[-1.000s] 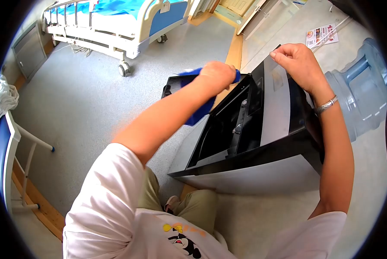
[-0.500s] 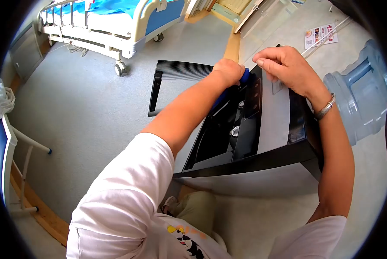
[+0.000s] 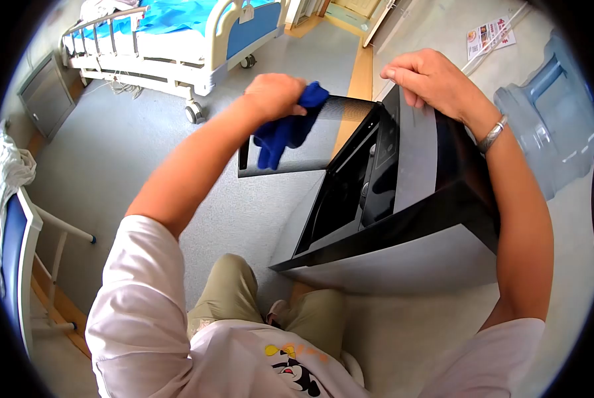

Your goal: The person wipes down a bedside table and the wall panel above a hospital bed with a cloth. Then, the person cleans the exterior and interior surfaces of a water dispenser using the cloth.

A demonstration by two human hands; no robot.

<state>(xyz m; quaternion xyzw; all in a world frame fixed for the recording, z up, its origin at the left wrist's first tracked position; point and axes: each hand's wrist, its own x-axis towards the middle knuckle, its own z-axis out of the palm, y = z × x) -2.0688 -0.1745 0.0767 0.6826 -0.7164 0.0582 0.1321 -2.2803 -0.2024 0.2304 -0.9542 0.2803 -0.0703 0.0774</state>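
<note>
A dark blue cloth [image 3: 278,137] hangs from my left hand [image 3: 275,97], whose fingers are closed round it. It is in front of the see-through, black-edged door [image 3: 320,151], which stands open from the black and silver appliance [image 3: 419,162]. Inside the appliance's dark recess [image 3: 337,189] are round metallic fittings. My right hand [image 3: 429,81], with a silver bracelet at the wrist, is at the appliance's upper end. Its thumb and fingers are bent together; whatever is between the fingertips is too small to make out.
A clear bluish water bottle [image 3: 542,116] stands right of the appliance. Beyond it lie a printed leaflet [image 3: 489,41] and a white cable. A wheeled bed [image 3: 207,63] is at the upper left, a blue and white chair [image 3: 22,259] at the left edge.
My left hand has moved from the appliance's upper edge leftward to the open door, with the cloth. My right hand has shifted slightly from its place a second ago, its fingers still bent.
</note>
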